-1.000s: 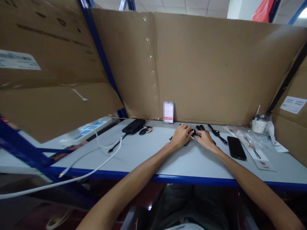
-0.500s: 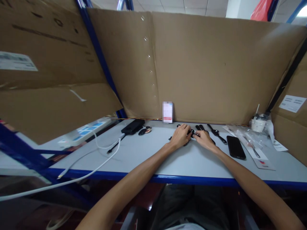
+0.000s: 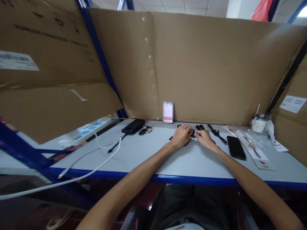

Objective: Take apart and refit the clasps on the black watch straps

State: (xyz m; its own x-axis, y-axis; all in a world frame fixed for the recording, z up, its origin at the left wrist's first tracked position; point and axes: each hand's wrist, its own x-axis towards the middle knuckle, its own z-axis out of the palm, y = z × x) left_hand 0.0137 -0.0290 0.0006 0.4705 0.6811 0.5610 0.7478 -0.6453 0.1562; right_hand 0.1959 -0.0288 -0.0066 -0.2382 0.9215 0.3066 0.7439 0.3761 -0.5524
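Observation:
On the table's far half, my left hand (image 3: 181,136) is bent over a small black object (image 3: 193,133), its fingers closed around the near side. From the right, the fingertips of my right hand (image 3: 203,138) pinch at the same object. Most of it is hidden by the fingers, so its kind cannot be made out. More black pieces show from under and behind my left hand. Black strap-like pieces (image 3: 200,127) lie just behind my right hand. A black wristwatch (image 3: 217,133) is stretched out to the right of them.
A lit phone (image 3: 168,112) leans on the cardboard at the back. To the right are a black phone (image 3: 236,147), plastic packaging (image 3: 254,140) and a white cup (image 3: 258,124). Leftward lie small round items (image 3: 143,131), a black box (image 3: 133,126), white cables (image 3: 105,163) and a power strip (image 3: 85,131).
My hands stay in nearly the same place around the small black object. My right fingertips have shifted very slightly, and a gap beside the object shows a little more.

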